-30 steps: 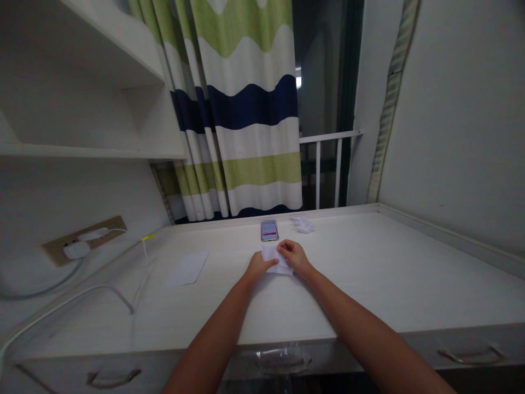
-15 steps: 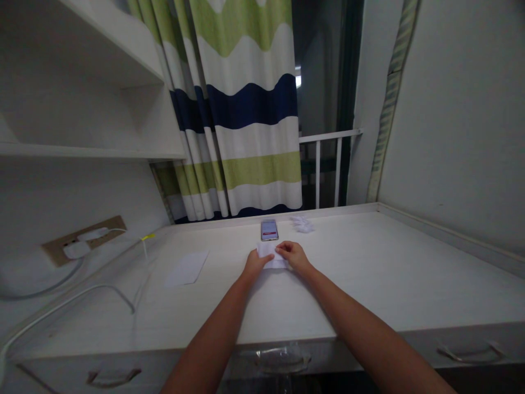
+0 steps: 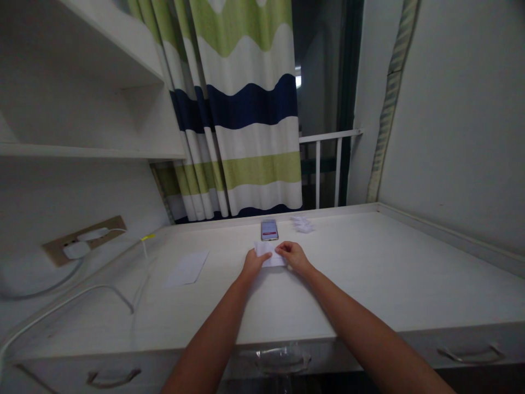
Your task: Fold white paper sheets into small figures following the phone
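Note:
Between my hands is a small piece of white paper (image 3: 273, 262) with a crease or folded edge across it. My left hand (image 3: 254, 261) grips its left side, the thumb lying on top. On the right side, my right hand (image 3: 293, 253) pinches the paper between thumb and fingertips. Just beyond the paper a phone (image 3: 269, 230) with a lit screen lies on the desk. Crumpled or folded white paper pieces (image 3: 302, 224) rest to the right of the phone. A flat white sheet (image 3: 187, 268) lies off to the left.
The white desk (image 3: 369, 262) has a raised rim at the back and drawers with handles (image 3: 114, 377) in front. Cables (image 3: 98, 287) and a wall socket with plugs (image 3: 84, 241) are at left, under a shelf (image 3: 90, 150). A striped curtain (image 3: 258, 109) hangs behind.
The paper and my left hand have shifted slightly to the left. My right hand stays almost in place, still pinching. The phone and other papers have not moved.

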`<action>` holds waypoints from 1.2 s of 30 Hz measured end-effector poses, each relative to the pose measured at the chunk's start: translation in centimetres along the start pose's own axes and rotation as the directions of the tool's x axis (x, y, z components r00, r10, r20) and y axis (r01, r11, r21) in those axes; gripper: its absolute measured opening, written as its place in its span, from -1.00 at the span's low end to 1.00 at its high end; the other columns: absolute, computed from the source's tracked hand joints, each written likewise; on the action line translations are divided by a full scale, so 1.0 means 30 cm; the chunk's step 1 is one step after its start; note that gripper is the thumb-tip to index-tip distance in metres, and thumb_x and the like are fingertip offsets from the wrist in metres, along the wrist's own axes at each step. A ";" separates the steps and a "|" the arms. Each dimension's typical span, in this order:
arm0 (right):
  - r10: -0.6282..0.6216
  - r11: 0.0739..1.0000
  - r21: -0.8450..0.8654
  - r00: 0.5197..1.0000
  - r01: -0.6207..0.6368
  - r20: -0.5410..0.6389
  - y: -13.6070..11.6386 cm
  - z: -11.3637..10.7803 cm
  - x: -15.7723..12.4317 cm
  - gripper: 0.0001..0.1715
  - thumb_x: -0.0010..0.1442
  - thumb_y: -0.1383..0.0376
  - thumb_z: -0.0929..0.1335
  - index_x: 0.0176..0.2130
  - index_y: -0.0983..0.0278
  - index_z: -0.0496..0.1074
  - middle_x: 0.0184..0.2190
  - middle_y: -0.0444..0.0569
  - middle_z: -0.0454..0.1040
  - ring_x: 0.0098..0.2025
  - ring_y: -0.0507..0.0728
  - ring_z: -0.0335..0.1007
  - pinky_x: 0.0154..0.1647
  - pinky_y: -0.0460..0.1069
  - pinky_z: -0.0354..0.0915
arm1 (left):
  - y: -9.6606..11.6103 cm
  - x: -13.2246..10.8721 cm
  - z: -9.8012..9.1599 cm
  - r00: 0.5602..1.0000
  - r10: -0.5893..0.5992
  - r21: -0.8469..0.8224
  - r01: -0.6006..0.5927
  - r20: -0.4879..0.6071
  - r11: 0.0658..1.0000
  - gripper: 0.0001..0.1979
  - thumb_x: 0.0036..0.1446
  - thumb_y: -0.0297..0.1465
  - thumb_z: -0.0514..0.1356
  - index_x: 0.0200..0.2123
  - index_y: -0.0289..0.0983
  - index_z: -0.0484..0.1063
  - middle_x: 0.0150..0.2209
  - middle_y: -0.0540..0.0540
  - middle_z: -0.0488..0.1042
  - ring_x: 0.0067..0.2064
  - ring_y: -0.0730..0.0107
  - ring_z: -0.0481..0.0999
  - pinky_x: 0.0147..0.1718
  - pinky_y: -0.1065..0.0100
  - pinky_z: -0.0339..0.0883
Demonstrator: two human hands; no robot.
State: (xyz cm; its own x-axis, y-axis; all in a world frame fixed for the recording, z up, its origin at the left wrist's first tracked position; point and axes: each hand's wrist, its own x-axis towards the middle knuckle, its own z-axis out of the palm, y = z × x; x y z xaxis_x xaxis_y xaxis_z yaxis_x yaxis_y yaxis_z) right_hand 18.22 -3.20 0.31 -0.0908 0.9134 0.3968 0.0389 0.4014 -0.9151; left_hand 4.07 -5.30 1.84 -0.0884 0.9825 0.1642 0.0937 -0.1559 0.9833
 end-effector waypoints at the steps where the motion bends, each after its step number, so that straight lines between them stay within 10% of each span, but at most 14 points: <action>1: -0.001 1.000 -0.004 1.000 0.001 -0.004 0.001 0.000 0.001 -0.77 -0.22 0.19 0.35 -0.62 0.34 0.34 -0.72 -0.19 0.24 -0.63 -0.06 0.07 -0.61 -0.12 0.00 | -0.003 0.002 0.000 1.000 -0.002 -0.008 0.002 0.009 1.000 -0.75 -0.33 -0.47 0.29 -0.43 -0.40 0.46 -0.44 -0.14 0.51 -0.39 0.28 0.47 -0.44 0.40 0.28; 36: 0.007 1.000 0.024 0.999 -0.008 0.046 -0.028 -0.008 -0.004 -0.79 -0.20 0.22 0.34 -0.57 0.34 0.32 -0.78 -0.23 0.19 -0.69 -0.07 0.07 -0.65 -0.12 0.00 | -0.032 0.034 -0.028 0.989 0.067 -0.003 -0.068 -0.129 0.998 -0.70 -0.29 -0.40 0.27 -0.40 -0.44 0.43 -0.41 -0.20 0.50 -0.39 0.27 0.47 -0.44 0.39 0.28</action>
State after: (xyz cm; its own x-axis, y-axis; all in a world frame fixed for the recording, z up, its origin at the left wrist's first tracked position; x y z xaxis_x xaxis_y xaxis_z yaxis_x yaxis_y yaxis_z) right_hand 18.43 -3.62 1.04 -0.1358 0.9121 0.3867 0.0153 0.3922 -0.9197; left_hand 3.05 -4.24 1.13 -0.2089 0.9484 0.2386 0.0961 -0.2229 0.9701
